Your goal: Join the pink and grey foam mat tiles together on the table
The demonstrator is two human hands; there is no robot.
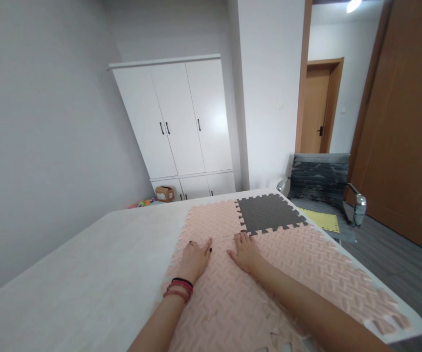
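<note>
Foam mats [287, 274] on the table [86, 274], chair [321, 190] to its right, wardrobe [181, 122] behind.

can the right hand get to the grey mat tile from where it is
Probably yes: the right hand lies flat on the pink mats, just short of the grey mat tile, with nothing between them.
</note>
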